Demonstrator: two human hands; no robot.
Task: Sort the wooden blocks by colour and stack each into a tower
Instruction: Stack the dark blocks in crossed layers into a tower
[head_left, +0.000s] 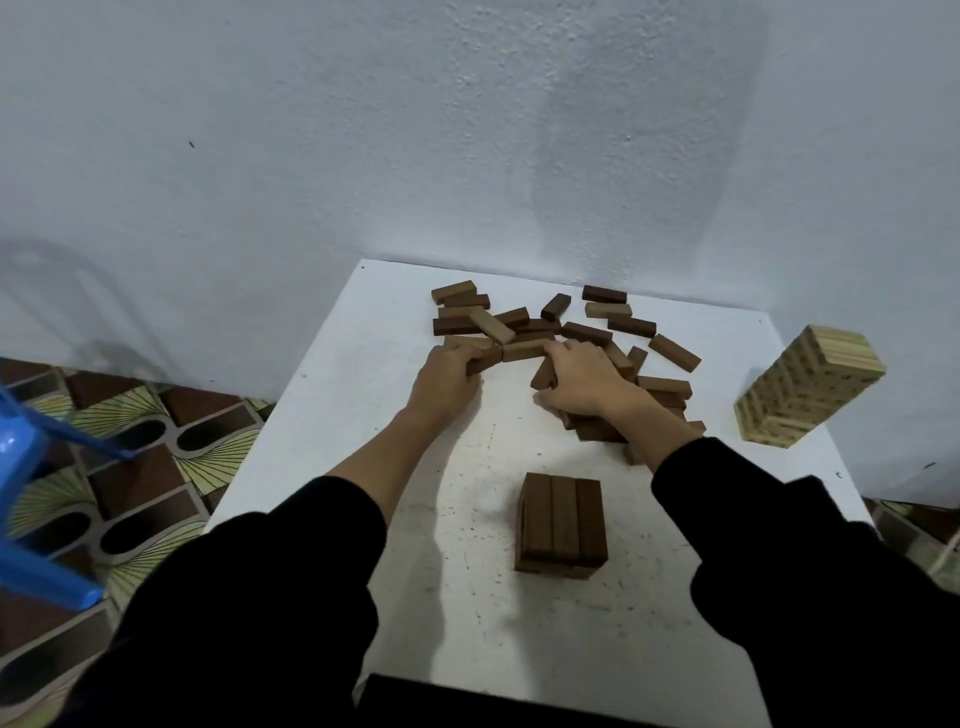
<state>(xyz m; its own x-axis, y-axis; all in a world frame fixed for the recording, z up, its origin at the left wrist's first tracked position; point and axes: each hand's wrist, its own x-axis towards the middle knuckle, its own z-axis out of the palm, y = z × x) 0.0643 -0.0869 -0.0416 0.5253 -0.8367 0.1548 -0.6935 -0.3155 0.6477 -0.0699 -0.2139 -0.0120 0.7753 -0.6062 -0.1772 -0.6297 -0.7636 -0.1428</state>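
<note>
Basically small rigid wooden blocks, likely light, smooth-sided, not fragile; best taken by the long sides with a pinch, one or two at a time. Loose pile of dark brown blocks (540, 332) is scattered over the far half of the white table (649, 597), some lying across each other, a few paler brown ones mixed in.

Left hand (444, 376) is at the pile's near-left edge, fingers curled round a dark block (483, 359) that lies flat on the table, gripping it from above. Right hand (584, 376) sits over the middle of the pile, fingers bent down onto blocks; one dark block (543, 375) pokes out under the thumb side, looks pinched, though how firmly I cannot tell.

Started dark tower (563, 525) stands near the front, well apart from both hands, top layer of three blocks side by side. Finished light wood tower (810, 389) stands at the right edge, apart from the pile. Stacking needs square placement; towers would topple if knocked.
</note>
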